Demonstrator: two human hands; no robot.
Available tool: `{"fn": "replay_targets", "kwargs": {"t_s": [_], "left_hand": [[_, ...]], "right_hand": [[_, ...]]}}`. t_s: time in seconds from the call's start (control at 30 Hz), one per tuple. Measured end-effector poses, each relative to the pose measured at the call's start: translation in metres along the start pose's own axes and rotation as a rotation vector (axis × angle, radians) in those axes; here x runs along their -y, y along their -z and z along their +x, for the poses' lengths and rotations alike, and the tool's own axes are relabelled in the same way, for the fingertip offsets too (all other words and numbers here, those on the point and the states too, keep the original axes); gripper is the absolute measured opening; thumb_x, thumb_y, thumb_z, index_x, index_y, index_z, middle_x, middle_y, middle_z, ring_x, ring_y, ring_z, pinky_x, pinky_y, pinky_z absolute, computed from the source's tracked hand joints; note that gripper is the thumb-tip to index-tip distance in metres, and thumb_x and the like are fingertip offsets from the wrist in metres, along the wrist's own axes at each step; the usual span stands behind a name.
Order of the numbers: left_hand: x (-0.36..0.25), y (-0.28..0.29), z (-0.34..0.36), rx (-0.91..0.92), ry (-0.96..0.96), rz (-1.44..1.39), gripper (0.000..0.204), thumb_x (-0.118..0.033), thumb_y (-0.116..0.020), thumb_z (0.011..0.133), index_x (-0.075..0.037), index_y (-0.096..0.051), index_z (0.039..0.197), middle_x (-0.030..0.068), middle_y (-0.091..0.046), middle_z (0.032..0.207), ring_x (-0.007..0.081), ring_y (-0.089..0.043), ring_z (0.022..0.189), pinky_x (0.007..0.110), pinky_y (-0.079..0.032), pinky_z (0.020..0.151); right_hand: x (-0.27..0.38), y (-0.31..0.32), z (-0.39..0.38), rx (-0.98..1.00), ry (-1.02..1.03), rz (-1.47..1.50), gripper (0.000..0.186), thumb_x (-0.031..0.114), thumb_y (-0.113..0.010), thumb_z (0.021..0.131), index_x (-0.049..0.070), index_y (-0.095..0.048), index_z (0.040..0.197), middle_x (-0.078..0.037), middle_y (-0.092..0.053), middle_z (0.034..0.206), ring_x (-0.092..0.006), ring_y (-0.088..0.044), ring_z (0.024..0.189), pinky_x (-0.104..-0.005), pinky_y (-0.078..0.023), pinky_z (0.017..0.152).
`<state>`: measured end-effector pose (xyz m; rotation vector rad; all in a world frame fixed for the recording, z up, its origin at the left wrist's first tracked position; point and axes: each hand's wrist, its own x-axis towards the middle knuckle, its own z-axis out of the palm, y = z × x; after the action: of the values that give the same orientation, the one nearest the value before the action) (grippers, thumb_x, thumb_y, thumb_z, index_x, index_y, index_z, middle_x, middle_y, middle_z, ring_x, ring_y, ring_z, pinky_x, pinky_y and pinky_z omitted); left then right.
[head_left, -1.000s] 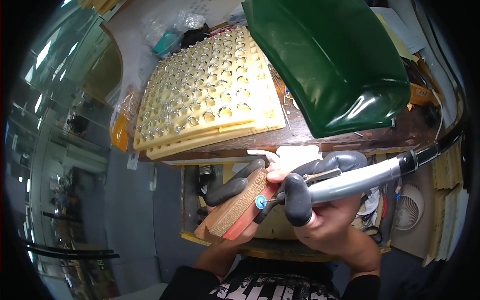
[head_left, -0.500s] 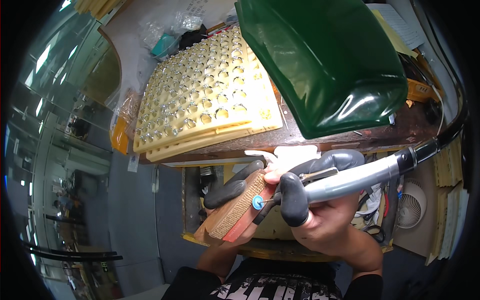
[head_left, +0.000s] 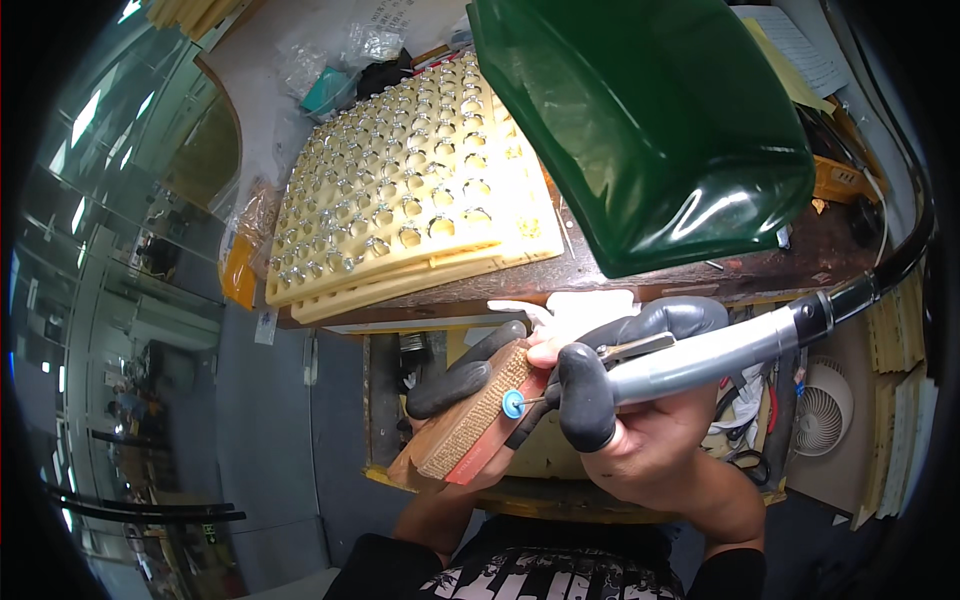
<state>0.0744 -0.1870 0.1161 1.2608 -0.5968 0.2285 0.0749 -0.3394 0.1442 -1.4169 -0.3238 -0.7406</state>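
My left hand (head_left: 450,388) is clamped round the brown block (head_left: 468,428), just this side of the table (head_left: 582,268); my right hand (head_left: 655,430) grips the silver handpiece (head_left: 710,362), its blue disc (head_left: 513,404) right at the block's red strip (head_left: 478,458)!

A dark wooden workbench (head_left: 830,250) reaches toward three o'clock, with an open drawer (head_left: 555,455) below it near six. Grey floor (head_left: 345,480) shows at seven. At nine stands what seems to be a glass wall (head_left: 90,270), blurred toward the rim; bright light strips (head_left: 88,112) shine at ten. A white fan (head_left: 822,412) sits near four.
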Motion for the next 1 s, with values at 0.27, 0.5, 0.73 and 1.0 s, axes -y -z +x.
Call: {"fn": "replay_targets", "kwargs": {"t_s": [0.27, 0.5, 0.73, 1.0], "left_hand": [[0.002, -0.006, 0.001, 0.045, -0.129, 0.071, 0.049, 0.002, -0.070, 0.088, 0.002, -0.052, 0.133, 0.0204, -0.054, 0.137, 0.0310, -0.057, 0.125, 0.041, -0.053, 0.104], [-0.002, -0.004, 0.002, -0.012, -0.131, 0.226, 0.046, 0.000, -0.076, 0.084, 0.002, -0.058, 0.126, 0.0197, -0.062, 0.129, 0.0311, -0.062, 0.119, 0.041, -0.053, 0.101], [-0.003, 0.001, 0.000, 0.040, -0.122, 0.437, 0.046, -0.002, -0.078, 0.083, -0.001, -0.059, 0.124, 0.0193, -0.063, 0.128, 0.0311, -0.063, 0.118, 0.042, -0.053, 0.100], [0.002, 0.007, -0.010, 0.020, -0.017, 0.373, 0.056, 0.002, -0.078, 0.082, -0.007, -0.050, 0.129, 0.0194, -0.055, 0.138, 0.0321, -0.057, 0.126, 0.044, -0.052, 0.104]], "right_hand": [[0.001, 0.002, 0.001, 0.033, 0.000, -0.056, 0.019, 0.011, -0.079, 0.081, 0.004, -0.068, 0.067, -0.003, -0.060, 0.062, -0.0184, -0.057, 0.058, -0.0324, -0.042, 0.056], [0.002, 0.003, 0.002, 0.033, 0.004, -0.052, 0.018, 0.011, -0.078, 0.081, 0.003, -0.069, 0.068, -0.003, -0.061, 0.062, -0.0191, -0.058, 0.056, -0.0328, -0.043, 0.056], [-0.001, 0.000, 0.003, 0.029, 0.003, 0.005, 0.017, 0.011, -0.078, 0.081, 0.003, -0.069, 0.069, -0.004, -0.062, 0.062, -0.0196, -0.058, 0.056, -0.0328, -0.043, 0.056], [0.000, 0.002, 0.002, 0.075, 0.048, -0.067, 0.018, 0.012, -0.078, 0.081, 0.005, -0.069, 0.067, -0.003, -0.063, 0.062, -0.0185, -0.058, 0.057, -0.0322, -0.041, 0.058]]}}
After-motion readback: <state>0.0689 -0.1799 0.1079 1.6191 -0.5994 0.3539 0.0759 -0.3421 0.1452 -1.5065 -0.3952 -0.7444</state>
